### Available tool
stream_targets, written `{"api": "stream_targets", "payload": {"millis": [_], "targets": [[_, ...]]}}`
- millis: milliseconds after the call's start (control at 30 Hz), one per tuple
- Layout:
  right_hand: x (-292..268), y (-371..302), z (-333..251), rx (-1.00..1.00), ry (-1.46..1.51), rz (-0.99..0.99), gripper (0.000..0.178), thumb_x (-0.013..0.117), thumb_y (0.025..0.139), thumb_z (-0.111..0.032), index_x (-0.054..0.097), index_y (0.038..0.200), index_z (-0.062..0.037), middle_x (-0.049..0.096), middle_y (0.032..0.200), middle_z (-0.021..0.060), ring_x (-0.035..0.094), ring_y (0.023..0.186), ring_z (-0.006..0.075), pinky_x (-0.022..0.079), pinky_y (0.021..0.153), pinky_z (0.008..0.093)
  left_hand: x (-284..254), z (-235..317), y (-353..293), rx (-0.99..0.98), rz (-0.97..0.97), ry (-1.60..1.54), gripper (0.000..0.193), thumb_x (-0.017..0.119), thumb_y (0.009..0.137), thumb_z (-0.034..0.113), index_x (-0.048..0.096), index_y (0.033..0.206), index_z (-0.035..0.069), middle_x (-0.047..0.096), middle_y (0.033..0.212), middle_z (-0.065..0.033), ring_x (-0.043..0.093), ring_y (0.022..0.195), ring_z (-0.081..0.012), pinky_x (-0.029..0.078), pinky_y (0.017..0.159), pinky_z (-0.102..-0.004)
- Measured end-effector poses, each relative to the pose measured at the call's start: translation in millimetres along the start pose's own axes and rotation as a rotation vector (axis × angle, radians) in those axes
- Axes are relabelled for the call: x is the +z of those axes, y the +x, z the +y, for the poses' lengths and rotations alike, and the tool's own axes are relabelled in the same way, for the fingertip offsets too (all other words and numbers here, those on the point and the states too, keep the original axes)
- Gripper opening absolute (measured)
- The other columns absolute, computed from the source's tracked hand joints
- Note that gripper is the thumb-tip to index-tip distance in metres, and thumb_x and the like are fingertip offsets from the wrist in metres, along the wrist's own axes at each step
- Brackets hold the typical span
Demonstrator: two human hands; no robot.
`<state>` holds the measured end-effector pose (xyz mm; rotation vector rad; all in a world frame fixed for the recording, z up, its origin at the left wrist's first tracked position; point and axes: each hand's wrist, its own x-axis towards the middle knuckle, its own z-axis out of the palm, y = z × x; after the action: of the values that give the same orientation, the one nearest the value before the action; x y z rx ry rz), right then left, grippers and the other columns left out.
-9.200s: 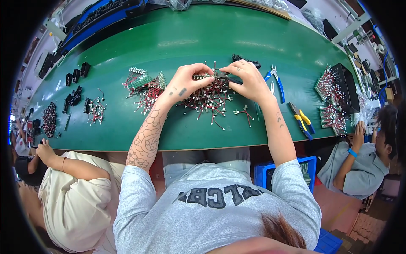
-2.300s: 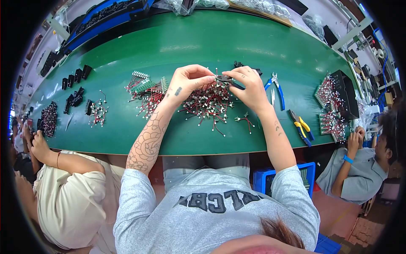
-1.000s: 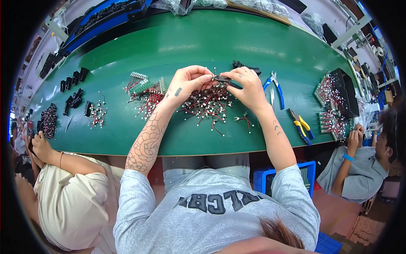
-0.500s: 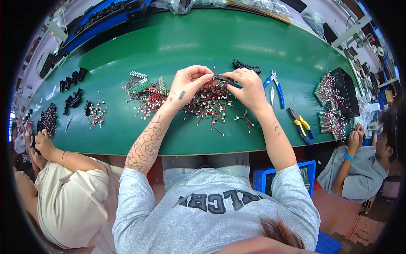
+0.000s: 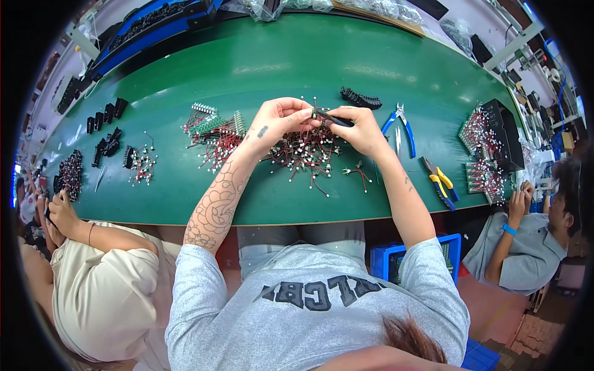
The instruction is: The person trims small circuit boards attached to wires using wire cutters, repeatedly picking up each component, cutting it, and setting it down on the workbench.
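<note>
My left hand point(image 5: 279, 120) is closed, its thumb and fingers pinching a small wired part point(image 5: 314, 114) with thin leads standing up beside the fingertips. My right hand point(image 5: 364, 128) is wrapped round small dark pliers point(image 5: 337, 119), whose tip meets the wired part. The fingers partly hide both the part and the tool. Just below the hands lies a loose pile of red-and-black wire leads with white connectors point(image 5: 304, 156). Green circuit boards with attached leads point(image 5: 213, 127) lie left of my left hand. A few separate leads point(image 5: 357, 173) rest below my right hand.
Blue-handled pliers point(image 5: 408, 131), tweezers point(image 5: 398, 143) and yellow-and-blue pliers point(image 5: 440, 182) lie to the right. Black plastic parts point(image 5: 361, 99) sit beyond my right hand. A black bin point(image 5: 502, 133) stands farther right. Co-workers sit on both sides; a blue crate point(image 5: 385, 263) is below the table's edge.
My right hand has shifted slightly and turned, with the pliers now lying flatter. My left hand stays nearly in place, still pinching the wired part.
</note>
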<state>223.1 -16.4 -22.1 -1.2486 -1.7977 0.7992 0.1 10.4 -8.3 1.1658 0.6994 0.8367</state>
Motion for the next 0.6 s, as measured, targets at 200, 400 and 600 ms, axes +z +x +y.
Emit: {"api": "stream_targets", "payload": {"millis": [200,400,600], "targets": [[3.5,-0.6,-2.9,-0.024,0.003,0.044,0.028,0.068,0.078,-0.004,0.073,0.105,0.0004,0.074,0.090,0.0081,0.061,0.071,0.0144,0.048,0.065,0.0245,0.9,-0.1,-1.0,0.053,-0.007,0.002,0.014,0.065,0.093,0.006,0.062,0.105,-0.002,0.071,0.094,-0.0128,0.071,0.089,-0.0157,0.058,0.079,-0.0221],[3.4,0.5,5.2,-0.025,0.046,0.026,0.028,0.067,0.077,-0.005,0.074,0.103,0.0011,0.073,0.084,0.0081,0.059,0.066,0.0142,0.047,0.061,0.0249,-1.0,-2.6,1.8,0.050,-0.048,0.019,0.013,0.064,0.093,0.005,0.062,0.104,-0.002,0.071,0.095,-0.0124,0.071,0.089,-0.0154,0.058,0.078,-0.0221],[-0.9,1.9,2.0,0.038,0.069,-0.063,0.025,0.065,0.078,-0.006,0.075,0.100,0.0005,0.071,0.075,0.0046,0.054,0.061,0.0099,0.043,0.056,0.0221,-5.2,-3.6,3.3,0.031,-0.087,0.036,0.013,0.063,0.094,0.005,0.061,0.104,-0.001,0.071,0.095,-0.0128,0.070,0.089,-0.0155,0.057,0.078,-0.0218]]}}
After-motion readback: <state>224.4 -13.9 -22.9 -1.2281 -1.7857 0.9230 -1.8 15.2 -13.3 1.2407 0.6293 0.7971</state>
